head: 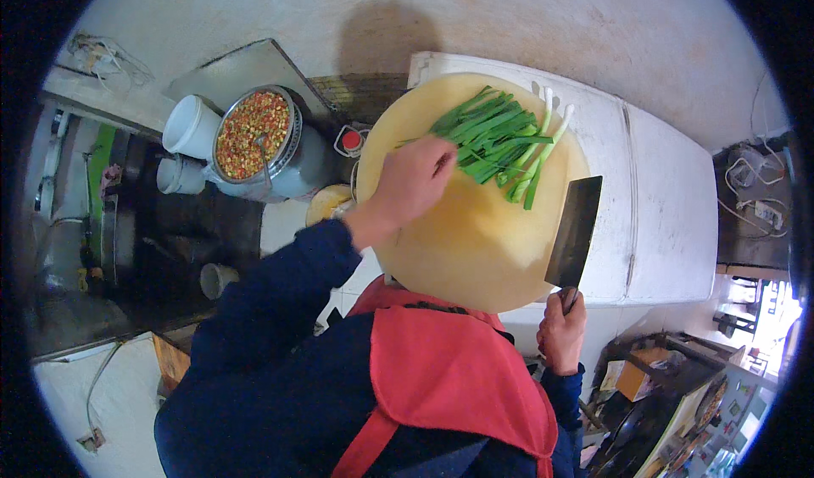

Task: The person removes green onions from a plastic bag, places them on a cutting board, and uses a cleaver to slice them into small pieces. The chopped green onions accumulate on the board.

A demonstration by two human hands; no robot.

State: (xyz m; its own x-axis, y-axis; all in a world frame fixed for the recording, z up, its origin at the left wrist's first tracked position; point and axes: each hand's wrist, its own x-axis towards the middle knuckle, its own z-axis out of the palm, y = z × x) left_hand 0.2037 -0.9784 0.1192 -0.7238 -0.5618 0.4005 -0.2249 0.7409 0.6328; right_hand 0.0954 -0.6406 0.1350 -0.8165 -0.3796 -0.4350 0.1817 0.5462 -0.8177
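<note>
A large round cutting board lies before me on a white chest freezer. Cut lengths of green onion leaves form a pile on its far part, with white-ended green onion stalks at the pile's right side. My left hand is curled over the board at the left edge of the pile; whether it holds anything is hidden. My right hand grips the handle of a cleaver, whose broad dark blade points away from me over the board's right rim.
Left of the board, a metal bowl of chopped red and yellow food with a spoon stands beside white buckets. A red-capped container is near the board's left edge. The freezer's white lid extends right; a wall rises behind.
</note>
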